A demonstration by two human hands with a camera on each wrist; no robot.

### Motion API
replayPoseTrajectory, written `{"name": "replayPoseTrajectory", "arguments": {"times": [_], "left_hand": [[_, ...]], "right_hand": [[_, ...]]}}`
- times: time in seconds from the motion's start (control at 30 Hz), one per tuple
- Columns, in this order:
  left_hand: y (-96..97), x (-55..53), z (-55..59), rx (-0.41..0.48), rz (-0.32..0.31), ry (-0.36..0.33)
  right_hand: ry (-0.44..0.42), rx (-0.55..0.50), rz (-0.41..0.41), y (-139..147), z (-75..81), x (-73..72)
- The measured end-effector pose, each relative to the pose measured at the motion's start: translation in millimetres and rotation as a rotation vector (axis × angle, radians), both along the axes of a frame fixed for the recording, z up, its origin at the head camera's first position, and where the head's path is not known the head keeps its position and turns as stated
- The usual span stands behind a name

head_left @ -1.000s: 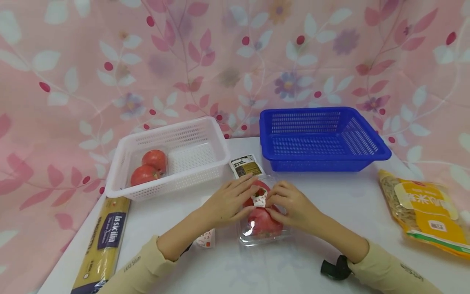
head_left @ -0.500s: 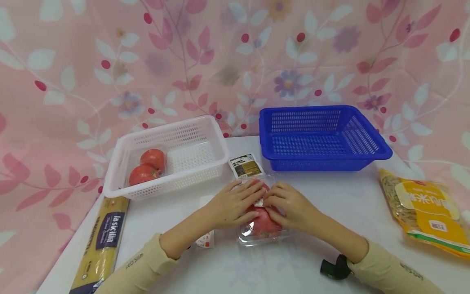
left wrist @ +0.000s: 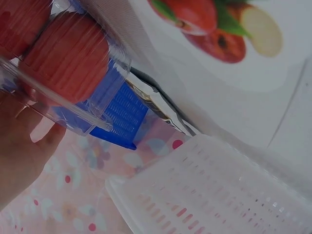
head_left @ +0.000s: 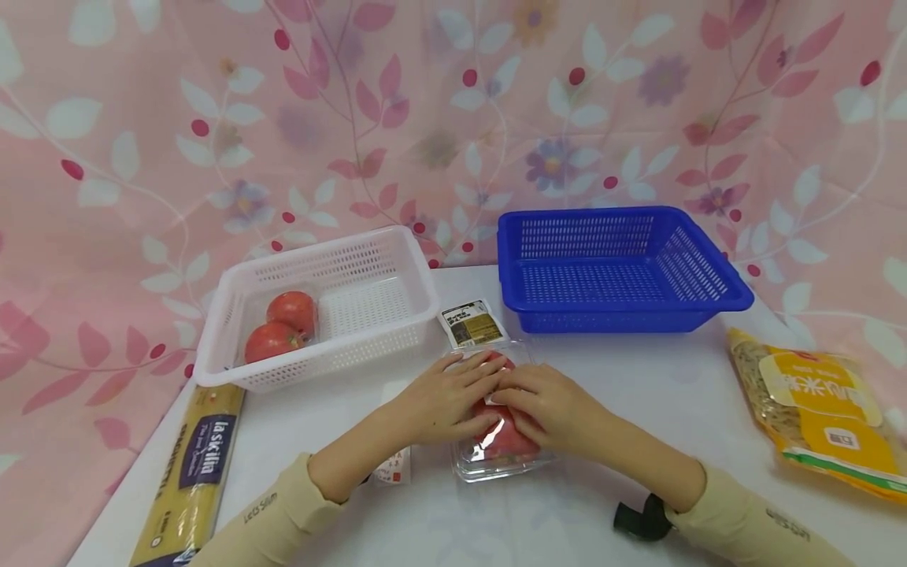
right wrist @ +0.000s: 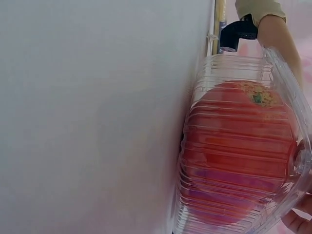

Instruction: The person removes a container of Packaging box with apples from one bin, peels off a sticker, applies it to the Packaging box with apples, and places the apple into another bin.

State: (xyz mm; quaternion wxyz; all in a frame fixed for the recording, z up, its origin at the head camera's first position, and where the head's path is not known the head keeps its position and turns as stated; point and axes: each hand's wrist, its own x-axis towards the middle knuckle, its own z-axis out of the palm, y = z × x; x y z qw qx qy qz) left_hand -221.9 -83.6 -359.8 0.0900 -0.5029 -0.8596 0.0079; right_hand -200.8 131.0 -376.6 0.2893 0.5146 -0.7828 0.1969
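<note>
A clear plastic clamshell box [head_left: 468,472] with red tomatoes [head_left: 505,437] in it lies on the table before me. Across its lid, my left hand [head_left: 442,402] rests with fingers extended. From the other side my right hand [head_left: 553,405] lies on the lid, its fingers fairly straight and meeting the left fingertips. A small white label [head_left: 494,400] on the lid is mostly covered by the fingers. In the right wrist view a tomato [right wrist: 234,151] shows through the ribbed wall; the left wrist view has another tomato [left wrist: 68,58] and part of the left hand [left wrist: 22,151].
A white basket [head_left: 220,346] holds a pack of tomatoes [head_left: 275,340]. A blue basket [head_left: 609,321] stands at the back right. Around the box lie a black-and-gold packet [head_left: 471,321], printed white paper [head_left: 394,471], a spaghetti pack [head_left: 190,488] and a yellow bag [head_left: 822,409].
A second ago the right fingers were bent at the label, which showed plainly. Both hands have since closed over it, and the right fingers have flattened. The box has hardly moved.
</note>
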Motion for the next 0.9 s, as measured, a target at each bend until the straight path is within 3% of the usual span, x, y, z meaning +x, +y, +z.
{"name": "replayPoseTrajectory", "arguments": {"times": [0.23, 0.4, 0.67, 0.9], "left_hand": [[-1.9, 1.9, -0.8, -0.01, 0.028, -0.051], [-3.6, 1.9, -2.7, -0.027, 0.051, -0.043], [-7.3, 2.5, -3.9, -0.044, 0.057, -0.063], [-8.8, 5.9, -5.4, -0.016, 0.049, -0.115]], "right_hand": [[0.078, 0.153, -0.059, 1.0, -1.0, 10.7], [0.128, 0.199, -0.058, 3.6, -2.7, 16.8], [0.022, 0.268, -0.083, 5.7, -5.0, 27.6], [-0.009, 0.257, -0.021, 9.4, -4.2, 37.7]]}}
